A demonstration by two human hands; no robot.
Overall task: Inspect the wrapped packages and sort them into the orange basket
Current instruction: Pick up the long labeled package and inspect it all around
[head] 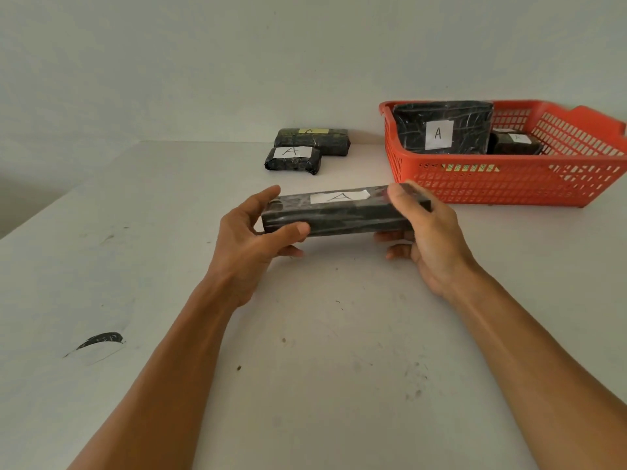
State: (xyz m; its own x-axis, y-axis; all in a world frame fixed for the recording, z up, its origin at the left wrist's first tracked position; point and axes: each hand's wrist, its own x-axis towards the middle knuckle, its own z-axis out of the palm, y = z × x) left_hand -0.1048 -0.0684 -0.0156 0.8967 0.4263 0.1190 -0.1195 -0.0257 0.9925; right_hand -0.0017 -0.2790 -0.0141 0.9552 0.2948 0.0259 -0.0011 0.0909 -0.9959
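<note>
Above the white surface (322, 334), left hand (247, 239) and right hand (431, 232) clamp the stiff, slick-wrapped package (339, 215) by its ends.

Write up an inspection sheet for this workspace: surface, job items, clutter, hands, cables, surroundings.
Surface: white table, scuffed, with dark specks and a black smear at the near left.
Job items: long package labelled A, held above the table; two packages at the far edge, the back one yellow-labelled, the front one white-labelled A; orange basket at the far right holds a large package labelled A leaning upright and a small one beside it.
Clutter: nothing seen.
Hands: left hand and right hand each grip one end of the long package.
Cables: nothing seen.
Surroundings: plain pale wall.
</note>
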